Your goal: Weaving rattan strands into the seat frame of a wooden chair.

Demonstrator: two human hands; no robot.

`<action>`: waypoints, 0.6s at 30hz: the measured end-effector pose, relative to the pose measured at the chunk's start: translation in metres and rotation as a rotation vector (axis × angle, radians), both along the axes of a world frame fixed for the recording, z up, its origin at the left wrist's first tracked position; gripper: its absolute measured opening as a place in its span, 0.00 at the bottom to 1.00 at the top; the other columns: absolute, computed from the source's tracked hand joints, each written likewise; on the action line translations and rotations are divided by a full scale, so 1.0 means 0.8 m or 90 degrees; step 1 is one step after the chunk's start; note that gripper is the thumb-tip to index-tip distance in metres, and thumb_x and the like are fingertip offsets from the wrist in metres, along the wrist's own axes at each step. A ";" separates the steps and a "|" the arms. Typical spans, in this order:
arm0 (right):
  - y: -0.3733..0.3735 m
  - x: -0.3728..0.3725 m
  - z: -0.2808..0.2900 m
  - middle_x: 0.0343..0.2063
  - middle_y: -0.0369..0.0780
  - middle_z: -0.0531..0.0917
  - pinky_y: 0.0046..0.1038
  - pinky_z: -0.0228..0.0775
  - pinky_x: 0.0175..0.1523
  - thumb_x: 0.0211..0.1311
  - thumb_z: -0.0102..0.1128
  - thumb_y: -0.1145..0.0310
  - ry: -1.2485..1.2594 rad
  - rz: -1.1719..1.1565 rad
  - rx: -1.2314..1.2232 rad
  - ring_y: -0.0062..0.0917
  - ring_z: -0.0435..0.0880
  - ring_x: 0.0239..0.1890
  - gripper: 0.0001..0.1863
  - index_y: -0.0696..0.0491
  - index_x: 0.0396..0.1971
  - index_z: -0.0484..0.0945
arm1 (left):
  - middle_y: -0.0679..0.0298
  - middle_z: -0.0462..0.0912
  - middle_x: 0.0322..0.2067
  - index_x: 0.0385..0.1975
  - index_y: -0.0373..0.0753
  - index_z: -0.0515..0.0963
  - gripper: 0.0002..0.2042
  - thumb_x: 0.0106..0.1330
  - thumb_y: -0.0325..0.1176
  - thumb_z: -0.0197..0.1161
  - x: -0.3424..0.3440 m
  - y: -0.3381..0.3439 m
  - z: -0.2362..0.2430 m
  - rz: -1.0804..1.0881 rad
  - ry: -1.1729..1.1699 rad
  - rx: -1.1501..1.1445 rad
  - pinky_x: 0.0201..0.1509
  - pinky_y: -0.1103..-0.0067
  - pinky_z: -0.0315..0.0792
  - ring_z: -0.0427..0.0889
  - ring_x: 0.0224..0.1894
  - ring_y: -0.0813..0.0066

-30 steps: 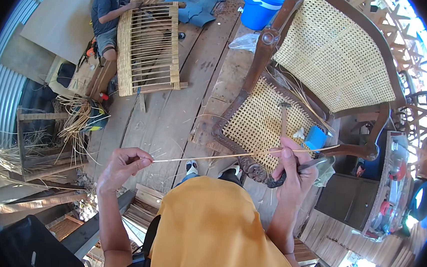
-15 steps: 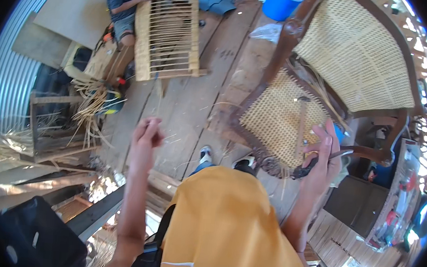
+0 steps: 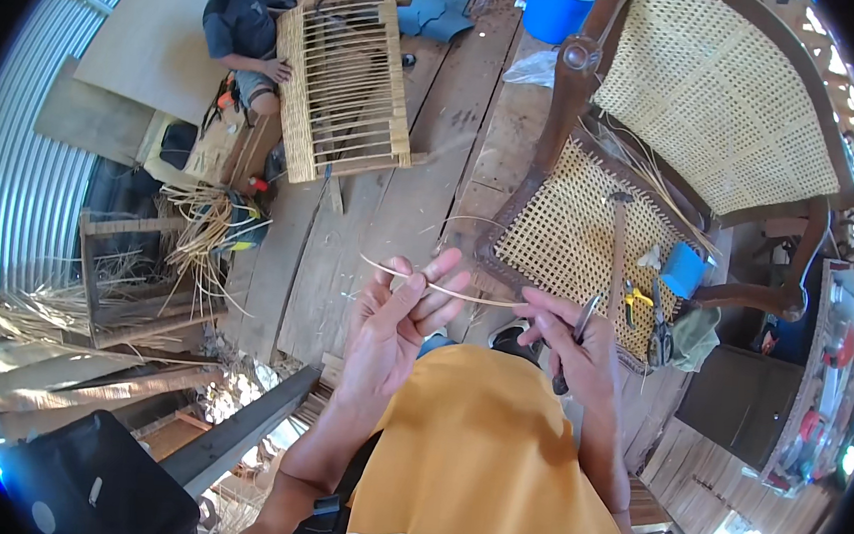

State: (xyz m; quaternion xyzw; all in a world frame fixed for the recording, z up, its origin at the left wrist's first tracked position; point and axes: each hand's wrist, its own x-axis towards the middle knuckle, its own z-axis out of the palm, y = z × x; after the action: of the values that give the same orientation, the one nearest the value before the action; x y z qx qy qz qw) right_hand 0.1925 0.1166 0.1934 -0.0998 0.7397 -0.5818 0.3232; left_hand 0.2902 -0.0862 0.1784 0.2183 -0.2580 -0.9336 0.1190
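Observation:
In my left hand (image 3: 398, 315) a thin pale cane strip (image 3: 475, 297) lies pinched under the thumb, the fingers loosely curled upward. My right hand (image 3: 581, 349) grips a knife (image 3: 585, 318) with a dark handle and has the strip's other end at its fingertips. Beyond it stands a carved wooden chair (image 3: 569, 118) with a woven cane seat (image 3: 551, 222) and back. On the seat lie a hammer (image 3: 618, 247), yellow-handled pliers (image 3: 633, 301), a dark tool (image 3: 658, 340) and a blue block (image 3: 685, 269).
A co-worker (image 3: 239, 41) sits by a slatted cane frame (image 3: 398, 84) at the upper left. Loose cane bundles (image 3: 199, 234) lie left. A blue bucket (image 3: 557, 11) stands behind the chair, on plank flooring (image 3: 401, 215). Dark cabinet (image 3: 733, 397) at right, dark bag (image 3: 99, 482) lower left.
My left hand has moved right, toward my right hand, and turned palm upward, with the strip now shorter between them. The knife points more upright. The co-worker's hand is lower on the frame.

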 end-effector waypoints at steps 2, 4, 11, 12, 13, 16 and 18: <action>0.001 0.006 0.003 0.41 0.45 0.85 0.12 0.62 0.19 0.67 0.54 0.72 0.003 0.000 -0.069 0.16 0.83 0.28 0.18 0.62 0.54 0.75 | 0.45 0.73 0.57 0.42 0.40 0.70 0.04 0.72 0.26 0.51 -0.001 0.005 0.000 -0.006 0.004 0.023 0.54 0.70 0.81 0.79 0.56 0.56; -0.006 0.008 0.014 0.40 0.45 0.85 0.12 0.62 0.18 0.65 0.55 0.74 -0.041 -0.030 -0.096 0.16 0.82 0.26 0.18 0.62 0.54 0.75 | 0.42 0.71 0.57 0.42 0.40 0.70 0.03 0.72 0.26 0.51 -0.002 0.005 -0.001 -0.013 0.003 0.019 0.55 0.69 0.80 0.77 0.57 0.53; -0.013 0.014 0.001 0.31 0.43 0.86 0.12 0.61 0.17 0.59 0.64 0.73 -0.158 -0.117 -0.186 0.14 0.78 0.17 0.12 0.61 0.43 0.80 | 0.39 0.70 0.58 0.42 0.41 0.69 0.03 0.72 0.26 0.52 -0.009 0.018 -0.001 -0.029 0.003 -0.005 0.56 0.67 0.80 0.75 0.58 0.48; -0.013 0.016 0.004 0.31 0.43 0.86 0.12 0.61 0.17 0.59 0.64 0.73 -0.157 -0.124 -0.186 0.14 0.78 0.17 0.12 0.61 0.43 0.80 | 0.39 0.70 0.58 0.42 0.41 0.69 0.03 0.72 0.26 0.52 -0.009 0.020 0.000 -0.037 0.004 -0.004 0.56 0.67 0.80 0.75 0.58 0.48; -0.014 0.016 0.006 0.29 0.43 0.86 0.13 0.61 0.17 0.59 0.65 0.73 -0.151 -0.124 -0.162 0.14 0.78 0.17 0.11 0.61 0.40 0.80 | 0.39 0.70 0.58 0.42 0.41 0.69 0.03 0.72 0.26 0.52 -0.010 0.022 0.000 -0.035 -0.004 -0.008 0.56 0.67 0.79 0.75 0.58 0.48; -0.008 0.016 0.002 0.26 0.41 0.86 0.13 0.60 0.17 0.59 0.65 0.72 -0.123 -0.117 -0.124 0.13 0.77 0.17 0.08 0.60 0.36 0.80 | 0.40 0.71 0.57 0.42 0.40 0.69 0.03 0.72 0.26 0.52 -0.011 0.027 -0.003 -0.034 -0.013 -0.020 0.56 0.67 0.80 0.75 0.58 0.49; 0.002 0.018 0.002 0.25 0.40 0.85 0.13 0.60 0.17 0.59 0.65 0.72 -0.103 -0.106 -0.111 0.13 0.76 0.16 0.07 0.59 0.34 0.80 | 0.42 0.72 0.56 0.43 0.40 0.69 0.03 0.72 0.26 0.52 -0.010 0.030 -0.004 -0.031 -0.015 -0.029 0.55 0.68 0.80 0.76 0.58 0.49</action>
State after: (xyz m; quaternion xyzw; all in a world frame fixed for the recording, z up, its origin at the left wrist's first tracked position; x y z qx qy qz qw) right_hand 0.2067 0.1180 0.1947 -0.0185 0.6637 -0.6746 0.3226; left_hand 0.2824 -0.0622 0.1750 0.2198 -0.2861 -0.9275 0.0981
